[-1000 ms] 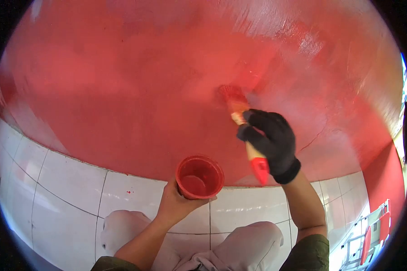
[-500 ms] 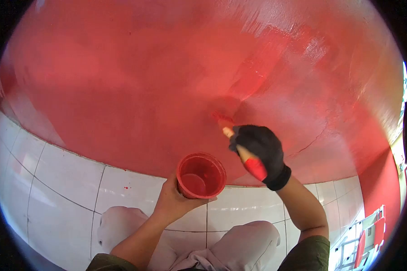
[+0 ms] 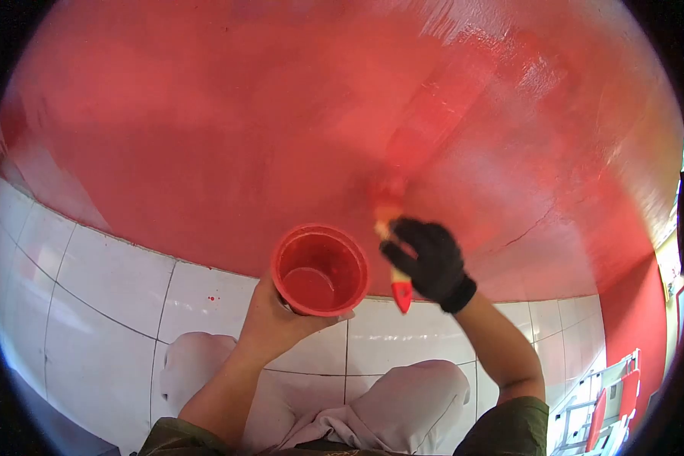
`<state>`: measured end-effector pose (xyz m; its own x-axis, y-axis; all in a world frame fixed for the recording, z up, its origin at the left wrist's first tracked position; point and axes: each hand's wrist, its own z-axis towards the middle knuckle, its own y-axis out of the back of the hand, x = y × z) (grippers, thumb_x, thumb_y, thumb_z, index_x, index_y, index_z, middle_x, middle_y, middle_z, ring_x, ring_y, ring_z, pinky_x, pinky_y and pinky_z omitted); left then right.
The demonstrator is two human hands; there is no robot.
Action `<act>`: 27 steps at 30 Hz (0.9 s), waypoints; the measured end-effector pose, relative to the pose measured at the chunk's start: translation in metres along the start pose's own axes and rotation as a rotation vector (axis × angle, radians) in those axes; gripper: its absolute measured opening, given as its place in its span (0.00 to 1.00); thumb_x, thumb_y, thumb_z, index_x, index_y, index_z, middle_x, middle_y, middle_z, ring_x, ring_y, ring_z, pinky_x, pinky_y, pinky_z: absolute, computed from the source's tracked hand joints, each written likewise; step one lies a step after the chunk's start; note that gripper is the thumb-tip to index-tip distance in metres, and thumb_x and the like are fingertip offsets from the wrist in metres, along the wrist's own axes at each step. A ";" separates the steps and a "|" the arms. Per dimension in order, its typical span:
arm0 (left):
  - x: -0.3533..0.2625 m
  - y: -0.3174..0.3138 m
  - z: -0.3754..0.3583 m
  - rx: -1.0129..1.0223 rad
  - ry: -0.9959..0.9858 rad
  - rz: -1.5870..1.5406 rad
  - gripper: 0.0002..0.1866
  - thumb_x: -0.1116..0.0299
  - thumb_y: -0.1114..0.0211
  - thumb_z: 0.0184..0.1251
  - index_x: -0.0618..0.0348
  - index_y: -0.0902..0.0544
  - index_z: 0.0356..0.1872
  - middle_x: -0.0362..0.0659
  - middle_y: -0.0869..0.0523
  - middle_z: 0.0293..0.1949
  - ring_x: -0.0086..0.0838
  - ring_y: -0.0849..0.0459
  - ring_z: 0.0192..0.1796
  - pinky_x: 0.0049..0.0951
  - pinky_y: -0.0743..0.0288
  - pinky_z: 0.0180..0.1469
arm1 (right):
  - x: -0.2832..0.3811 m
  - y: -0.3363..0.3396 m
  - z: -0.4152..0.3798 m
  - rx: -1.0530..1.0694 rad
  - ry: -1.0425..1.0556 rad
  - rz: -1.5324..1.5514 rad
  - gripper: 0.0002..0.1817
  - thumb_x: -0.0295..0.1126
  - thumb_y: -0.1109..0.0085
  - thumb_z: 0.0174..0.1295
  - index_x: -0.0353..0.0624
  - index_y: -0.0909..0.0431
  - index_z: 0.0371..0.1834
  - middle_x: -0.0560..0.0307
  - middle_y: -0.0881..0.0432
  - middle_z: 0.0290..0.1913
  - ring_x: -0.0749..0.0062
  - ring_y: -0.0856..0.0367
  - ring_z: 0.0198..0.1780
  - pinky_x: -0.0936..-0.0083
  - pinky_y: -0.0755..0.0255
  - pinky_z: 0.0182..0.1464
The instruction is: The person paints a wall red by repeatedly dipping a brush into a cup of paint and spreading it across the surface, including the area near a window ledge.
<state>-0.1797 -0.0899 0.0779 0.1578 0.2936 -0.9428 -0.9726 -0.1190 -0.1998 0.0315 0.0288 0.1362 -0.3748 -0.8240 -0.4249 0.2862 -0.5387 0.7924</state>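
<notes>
My bare left hand is wrapped round a red paint pot, tilted so that I see inside, where some red paint lies at the bottom. In a black glove, my right hand grips a paintbrush with a pale wooden handle and a red end. The bristles are up against the red wall, blurred by motion. Above the brush runs a wet, brighter red streak. The pot stands apart from the brush, to its lower left.
White floor tiles meet the wall's bottom edge, with a few red drips on one tile. A metal stepladder with red parts stands at lower right. My bent knees are below my hands.
The brush has swung to nearly upright, its bristles shifting slightly right and its red end moving left. The pot has moved up and a little left in my left hand.
</notes>
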 end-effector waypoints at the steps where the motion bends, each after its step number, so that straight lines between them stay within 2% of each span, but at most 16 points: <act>1: -0.001 0.002 0.001 -0.014 -0.039 0.031 0.40 0.71 0.18 0.36 0.61 0.29 0.55 0.43 0.21 0.51 0.28 0.22 0.53 0.31 0.25 0.53 | 0.000 -0.001 -0.001 -0.001 0.003 -0.001 0.10 0.32 0.40 0.55 0.47 0.18 0.41 0.51 0.17 0.41 0.58 0.19 0.40 0.67 0.26 0.42; 4: -0.008 0.006 -0.001 -0.052 -0.021 0.031 0.40 0.71 0.18 0.36 0.61 0.29 0.55 0.43 0.20 0.51 0.29 0.22 0.53 0.31 0.25 0.53 | -0.013 0.011 0.003 -0.064 -0.316 0.408 0.09 0.25 0.42 0.56 0.45 0.19 0.40 0.52 0.17 0.39 0.57 0.19 0.40 0.67 0.26 0.44; 6: -0.004 0.009 0.000 -0.051 -0.015 0.060 0.40 0.71 0.18 0.36 0.61 0.29 0.55 0.44 0.20 0.51 0.29 0.22 0.53 0.31 0.25 0.53 | -0.037 0.041 0.031 -0.450 -0.332 0.288 0.07 0.19 0.47 0.59 0.41 0.22 0.39 0.56 0.20 0.37 0.68 0.21 0.42 0.75 0.28 0.46; 8: -0.004 0.010 0.000 -0.051 -0.013 0.087 0.40 0.71 0.18 0.36 0.61 0.29 0.55 0.44 0.20 0.51 0.29 0.22 0.53 0.31 0.25 0.53 | -0.053 0.071 0.041 -0.611 -0.522 0.083 0.08 0.20 0.43 0.59 0.38 0.23 0.41 0.54 0.19 0.40 0.67 0.20 0.44 0.75 0.27 0.47; 10: -0.008 0.009 0.000 -0.065 -0.015 0.059 0.40 0.71 0.18 0.35 0.60 0.29 0.55 0.44 0.20 0.51 0.30 0.22 0.53 0.31 0.25 0.53 | -0.056 0.071 0.035 -0.596 -0.319 -0.219 0.07 0.21 0.42 0.59 0.38 0.21 0.40 0.53 0.18 0.41 0.66 0.20 0.44 0.73 0.26 0.47; 12: -0.008 0.008 0.000 -0.071 -0.023 0.051 0.40 0.71 0.17 0.35 0.60 0.28 0.55 0.44 0.20 0.51 0.30 0.22 0.53 0.31 0.25 0.53 | -0.041 0.028 0.014 -0.402 -0.515 0.043 0.07 0.23 0.39 0.57 0.41 0.19 0.38 0.50 0.18 0.40 0.62 0.19 0.43 0.71 0.25 0.46; 14: -0.008 0.010 -0.001 -0.076 -0.032 0.048 0.40 0.70 0.17 0.35 0.60 0.28 0.55 0.44 0.20 0.51 0.30 0.22 0.54 0.32 0.25 0.53 | -0.010 -0.005 -0.002 -0.067 -0.437 0.200 0.13 0.33 0.36 0.56 0.38 0.20 0.41 0.47 0.18 0.37 0.55 0.18 0.39 0.65 0.25 0.45; 16: -0.007 0.011 -0.002 -0.075 -0.032 0.062 0.40 0.70 0.17 0.35 0.60 0.28 0.56 0.44 0.21 0.51 0.30 0.22 0.54 0.32 0.25 0.53 | 0.017 -0.023 -0.013 0.063 -0.232 0.284 0.13 0.35 0.37 0.56 0.41 0.19 0.42 0.47 0.18 0.37 0.54 0.19 0.39 0.63 0.25 0.42; 19: -0.007 0.011 -0.002 -0.077 -0.031 0.038 0.40 0.70 0.17 0.35 0.60 0.28 0.55 0.44 0.21 0.52 0.31 0.22 0.54 0.32 0.25 0.53 | 0.002 -0.010 0.000 0.037 -0.187 0.459 0.12 0.33 0.37 0.56 0.42 0.19 0.43 0.49 0.18 0.37 0.58 0.19 0.37 0.65 0.26 0.40; 20: -0.006 0.011 -0.003 -0.075 -0.026 0.037 0.40 0.70 0.17 0.35 0.60 0.28 0.55 0.44 0.21 0.52 0.31 0.22 0.54 0.32 0.25 0.53 | -0.008 0.004 0.011 -0.034 -0.372 0.494 0.11 0.27 0.39 0.56 0.42 0.20 0.43 0.52 0.18 0.38 0.64 0.18 0.39 0.70 0.25 0.42; 21: -0.005 0.011 -0.003 -0.073 -0.032 0.043 0.40 0.70 0.17 0.35 0.60 0.28 0.55 0.44 0.21 0.52 0.30 0.22 0.54 0.32 0.25 0.53 | -0.022 0.014 0.024 -0.334 -0.426 0.425 0.11 0.20 0.42 0.56 0.41 0.20 0.43 0.54 0.18 0.40 0.68 0.19 0.42 0.74 0.26 0.46; 22: -0.004 0.011 -0.002 -0.072 -0.041 0.046 0.40 0.70 0.17 0.35 0.60 0.28 0.55 0.44 0.21 0.52 0.30 0.22 0.54 0.32 0.25 0.53 | -0.038 0.033 0.042 -0.491 -0.374 0.356 0.12 0.17 0.43 0.56 0.39 0.20 0.43 0.54 0.18 0.41 0.68 0.19 0.44 0.74 0.27 0.50; 23: -0.004 0.011 -0.002 -0.068 -0.046 0.041 0.40 0.70 0.17 0.35 0.60 0.28 0.55 0.44 0.21 0.52 0.30 0.22 0.54 0.32 0.25 0.53 | -0.041 0.057 0.061 -0.599 -0.499 0.234 0.10 0.16 0.41 0.55 0.38 0.20 0.40 0.53 0.18 0.41 0.67 0.19 0.43 0.74 0.26 0.48; 24: -0.005 0.011 -0.001 -0.060 -0.044 0.043 0.40 0.70 0.17 0.35 0.60 0.28 0.55 0.44 0.21 0.52 0.30 0.22 0.54 0.32 0.25 0.53 | -0.052 0.074 0.070 -0.669 -0.404 0.067 0.10 0.20 0.43 0.60 0.37 0.23 0.45 0.55 0.19 0.44 0.70 0.21 0.46 0.76 0.29 0.52; 25: -0.005 0.011 -0.001 -0.055 -0.042 0.045 0.40 0.70 0.17 0.35 0.61 0.28 0.55 0.44 0.21 0.52 0.30 0.22 0.54 0.32 0.25 0.53 | -0.055 0.084 0.081 -0.771 -0.313 -0.035 0.09 0.21 0.43 0.60 0.37 0.22 0.43 0.54 0.19 0.42 0.69 0.20 0.45 0.76 0.28 0.51; 27: -0.004 0.011 0.002 -0.063 -0.042 0.016 0.40 0.70 0.17 0.35 0.61 0.28 0.55 0.44 0.21 0.52 0.30 0.22 0.54 0.32 0.25 0.53 | -0.056 0.081 0.083 -0.656 -0.261 -0.020 0.09 0.20 0.42 0.57 0.39 0.21 0.41 0.54 0.18 0.42 0.66 0.19 0.45 0.74 0.27 0.50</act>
<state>-0.1909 -0.0908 0.0798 0.1339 0.3303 -0.9344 -0.9619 -0.1834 -0.2026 0.0022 0.0459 0.2608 -0.5614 -0.7881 -0.2526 0.7188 -0.6156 0.3231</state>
